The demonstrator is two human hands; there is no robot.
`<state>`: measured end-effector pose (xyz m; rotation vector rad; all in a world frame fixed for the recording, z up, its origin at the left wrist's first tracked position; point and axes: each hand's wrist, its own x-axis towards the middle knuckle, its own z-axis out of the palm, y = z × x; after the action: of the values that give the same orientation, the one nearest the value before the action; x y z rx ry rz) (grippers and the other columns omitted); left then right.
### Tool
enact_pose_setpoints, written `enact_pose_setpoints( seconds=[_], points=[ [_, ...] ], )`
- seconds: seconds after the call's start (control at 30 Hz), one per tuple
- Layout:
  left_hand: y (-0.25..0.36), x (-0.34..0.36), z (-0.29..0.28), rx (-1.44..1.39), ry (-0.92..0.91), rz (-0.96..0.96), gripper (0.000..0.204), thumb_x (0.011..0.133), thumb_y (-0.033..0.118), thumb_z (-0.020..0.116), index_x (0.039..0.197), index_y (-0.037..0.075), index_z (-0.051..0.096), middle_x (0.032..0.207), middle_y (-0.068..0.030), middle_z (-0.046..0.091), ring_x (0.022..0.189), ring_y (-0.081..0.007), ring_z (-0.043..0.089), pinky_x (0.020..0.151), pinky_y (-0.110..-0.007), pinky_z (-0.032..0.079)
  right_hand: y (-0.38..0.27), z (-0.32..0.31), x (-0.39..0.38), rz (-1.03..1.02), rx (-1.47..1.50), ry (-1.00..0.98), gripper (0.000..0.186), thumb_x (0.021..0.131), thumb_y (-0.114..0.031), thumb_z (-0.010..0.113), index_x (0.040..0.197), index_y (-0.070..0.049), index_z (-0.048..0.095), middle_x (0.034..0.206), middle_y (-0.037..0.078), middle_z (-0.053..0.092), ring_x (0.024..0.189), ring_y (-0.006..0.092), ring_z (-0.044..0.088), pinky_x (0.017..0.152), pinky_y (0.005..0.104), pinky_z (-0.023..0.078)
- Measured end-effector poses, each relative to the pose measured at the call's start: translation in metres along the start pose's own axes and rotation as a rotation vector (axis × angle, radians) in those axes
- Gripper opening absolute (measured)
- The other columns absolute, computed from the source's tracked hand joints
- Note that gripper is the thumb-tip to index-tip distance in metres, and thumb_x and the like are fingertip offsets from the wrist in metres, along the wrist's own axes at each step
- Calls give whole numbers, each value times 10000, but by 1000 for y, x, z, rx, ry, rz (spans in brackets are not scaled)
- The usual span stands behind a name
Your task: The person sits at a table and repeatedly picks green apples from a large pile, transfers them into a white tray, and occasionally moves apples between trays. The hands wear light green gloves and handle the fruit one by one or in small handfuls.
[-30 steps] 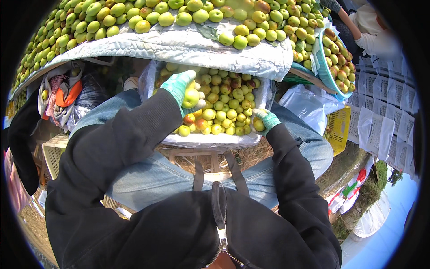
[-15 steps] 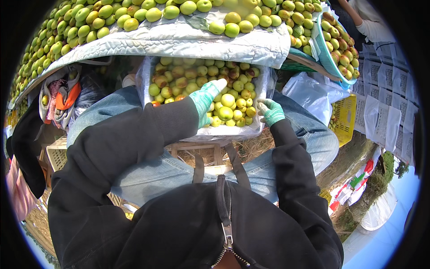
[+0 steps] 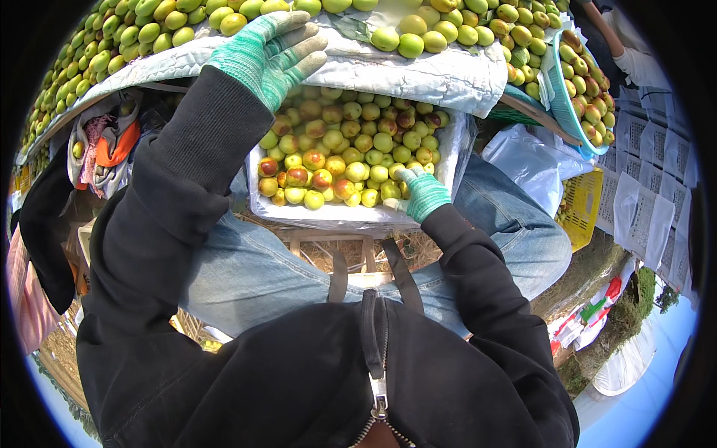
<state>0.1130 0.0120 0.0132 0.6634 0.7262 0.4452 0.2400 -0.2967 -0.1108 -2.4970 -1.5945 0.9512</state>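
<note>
A white box (image 3: 351, 216) full of small green and reddish fruits (image 3: 351, 149) rests across my knees. My right hand (image 3: 420, 193), in a green knit glove, grips the box's near right rim, with its fingers touching the fruits there. My left hand (image 3: 269, 48), gloved the same way, is raised beyond the box with its fingers spread. It lies on the edge of the white-covered stand (image 3: 418, 71), right beside the heap of green fruits (image 3: 149, 30). I see nothing in that hand, though its palm is hidden.
A blue basket (image 3: 562, 104) of fruits sits on the stand's right end, with a white plastic bag (image 3: 526, 160) and a yellow crate (image 3: 584, 209) below it. Bundled cloth (image 3: 104, 142) hangs at left. Another person's sleeve (image 3: 635, 63) shows at top right. White sheets (image 3: 650, 201) cover the ground at right.
My left hand has lifted out of the box and gone up and left to the stand's edge. My right hand shifted slightly inward along the box's rim.
</note>
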Motion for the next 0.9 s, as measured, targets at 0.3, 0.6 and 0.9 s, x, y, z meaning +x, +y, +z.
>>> enact_pose_setpoints(
  seconds=[0.3,0.6,0.9],
  points=[
    [5,-14,12,81,8,-19,414,1017,214,324,1311,-72,379,1306,-222,434,1228,-326,469,1026,-401,452,31,11,17,137,252,590,455,729,-192,744,1094,-21,533,1036,156,546,934,321,562,804,410,487],
    [-3,-3,6,48,31,-7,386,969,199,446,1247,-66,484,1205,-199,539,1135,-307,557,948,-404,514,30,0,52,-33,-189,696,277,764,-164,663,1037,-121,643,1079,130,599,908,326,570,775,427,487],
    [-14,10,-3,-35,87,-127,369,958,193,474,1228,-57,494,1186,-196,554,1099,-311,575,916,-407,531,4,5,67,-110,211,542,374,743,-149,677,1089,-78,555,1121,162,547,976,354,575,815,419,501]
  ],
)
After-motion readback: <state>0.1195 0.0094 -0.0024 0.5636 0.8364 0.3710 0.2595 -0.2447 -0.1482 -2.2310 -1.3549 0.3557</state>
